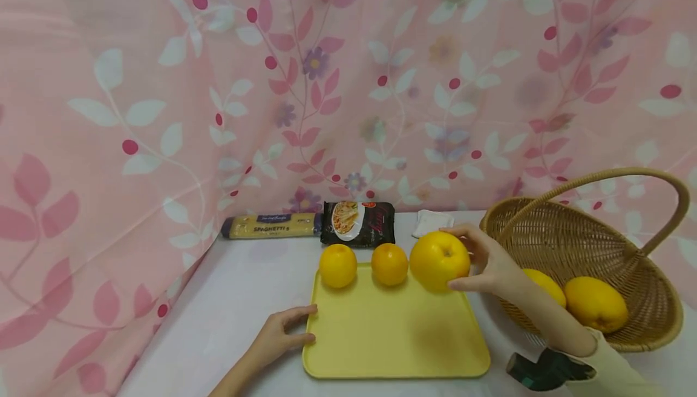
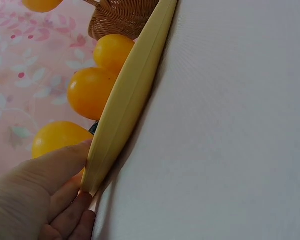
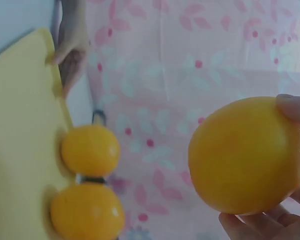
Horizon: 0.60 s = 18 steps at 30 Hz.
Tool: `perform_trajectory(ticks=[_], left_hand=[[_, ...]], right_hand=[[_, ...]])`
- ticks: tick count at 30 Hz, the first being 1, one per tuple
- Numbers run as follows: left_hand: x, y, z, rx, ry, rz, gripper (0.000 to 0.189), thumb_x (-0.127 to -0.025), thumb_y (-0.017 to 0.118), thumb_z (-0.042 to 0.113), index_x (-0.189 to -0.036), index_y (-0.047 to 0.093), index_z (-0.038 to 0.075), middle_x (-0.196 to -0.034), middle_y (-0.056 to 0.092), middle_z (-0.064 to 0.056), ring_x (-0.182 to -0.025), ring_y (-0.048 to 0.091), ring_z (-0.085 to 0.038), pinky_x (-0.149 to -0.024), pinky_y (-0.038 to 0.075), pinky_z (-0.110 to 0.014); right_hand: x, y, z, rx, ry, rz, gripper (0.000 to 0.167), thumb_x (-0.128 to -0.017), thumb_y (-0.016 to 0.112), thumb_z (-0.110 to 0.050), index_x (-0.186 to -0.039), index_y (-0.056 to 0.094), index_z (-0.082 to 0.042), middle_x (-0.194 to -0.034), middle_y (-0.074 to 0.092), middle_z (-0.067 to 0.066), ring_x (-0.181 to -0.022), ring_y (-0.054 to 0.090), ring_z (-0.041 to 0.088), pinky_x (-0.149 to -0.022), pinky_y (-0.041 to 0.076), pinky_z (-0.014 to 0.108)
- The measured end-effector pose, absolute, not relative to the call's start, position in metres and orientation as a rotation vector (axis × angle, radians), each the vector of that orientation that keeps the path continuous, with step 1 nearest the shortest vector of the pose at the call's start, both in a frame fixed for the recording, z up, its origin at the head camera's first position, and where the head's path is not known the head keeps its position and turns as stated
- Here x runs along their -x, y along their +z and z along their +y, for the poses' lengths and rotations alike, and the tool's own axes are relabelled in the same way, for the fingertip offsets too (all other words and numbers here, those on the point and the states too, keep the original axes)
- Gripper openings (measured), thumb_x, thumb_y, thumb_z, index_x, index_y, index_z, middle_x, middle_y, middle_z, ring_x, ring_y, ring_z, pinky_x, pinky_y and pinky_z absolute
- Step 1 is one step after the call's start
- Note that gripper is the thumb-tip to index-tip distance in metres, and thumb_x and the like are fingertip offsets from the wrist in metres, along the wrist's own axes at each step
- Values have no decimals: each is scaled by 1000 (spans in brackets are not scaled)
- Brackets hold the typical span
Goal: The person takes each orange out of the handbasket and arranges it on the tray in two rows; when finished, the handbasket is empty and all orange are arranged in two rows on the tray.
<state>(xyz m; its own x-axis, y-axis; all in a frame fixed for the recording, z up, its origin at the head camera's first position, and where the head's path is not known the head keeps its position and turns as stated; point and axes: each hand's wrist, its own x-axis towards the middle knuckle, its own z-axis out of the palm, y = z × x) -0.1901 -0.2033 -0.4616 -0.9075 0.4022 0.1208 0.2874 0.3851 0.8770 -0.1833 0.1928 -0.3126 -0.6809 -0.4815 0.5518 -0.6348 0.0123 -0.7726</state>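
A yellow-orange fruit, an orange by its look (image 1: 432,261), is held above the far right corner of the tray. My right hand (image 1: 487,261) grips it from the right, with thumb and fingers about its side. In the right wrist view the same orange (image 3: 247,155) shows a smooth, round surface. Two more oranges (image 1: 337,265) (image 1: 389,264) sit along the far edge of a yellow rectangular tray (image 1: 381,348). My left hand (image 1: 280,333) holds the tray's left edge, thumb and fingers at the rim in the left wrist view.
At right, a tilted wicker basket (image 1: 653,324) with a tall handle holds yellow fruits (image 1: 596,304). Behind the tray lie a spaghetti pack (image 1: 278,226), a black food packet (image 1: 357,223) and a folded white cloth (image 1: 432,223). A pink floral curtain (image 1: 381,82) hangs behind the table.
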Motion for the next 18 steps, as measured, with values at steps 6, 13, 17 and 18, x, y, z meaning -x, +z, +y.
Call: perform_trajectory(ticks=[6,13,17,18], left_hand=[[187,-459,-205,-639,1515,2548,62,-70,76,29,-122,54,4,-122,53,-9,-113,48,-24,-95,38,-34],[189,-457,-207,-712,1392,2547,75,-66,78,31,-129,47,4,-129,48,-9,-117,43,-25,-99,33,-37],[188,-458,-207,-728,1386,2543,75,-67,78,30,-129,46,4,-130,47,-9,-118,42,-25,-99,32,-37],[188,-458,-207,-724,1381,2542,75,-67,78,31,-130,46,5,-130,46,-9,-118,42,-25,-100,32,-37]], right_hand=[[188,-327,156,-1149,1813,-2177,57,-70,73,4,-118,42,4,-117,49,11,-98,53,18,-81,50,32],[191,-338,125,-1054,1958,-2221,54,-70,76,-6,-114,46,1,-114,49,16,-96,53,25,-78,51,37],[192,-347,109,-1009,2069,-2284,53,-68,78,-10,-110,47,0,-117,48,15,-100,52,29,-82,50,40],[192,-350,105,-997,2086,-2312,54,-68,78,-11,-110,47,-1,-117,49,14,-101,52,28,-83,49,40]])
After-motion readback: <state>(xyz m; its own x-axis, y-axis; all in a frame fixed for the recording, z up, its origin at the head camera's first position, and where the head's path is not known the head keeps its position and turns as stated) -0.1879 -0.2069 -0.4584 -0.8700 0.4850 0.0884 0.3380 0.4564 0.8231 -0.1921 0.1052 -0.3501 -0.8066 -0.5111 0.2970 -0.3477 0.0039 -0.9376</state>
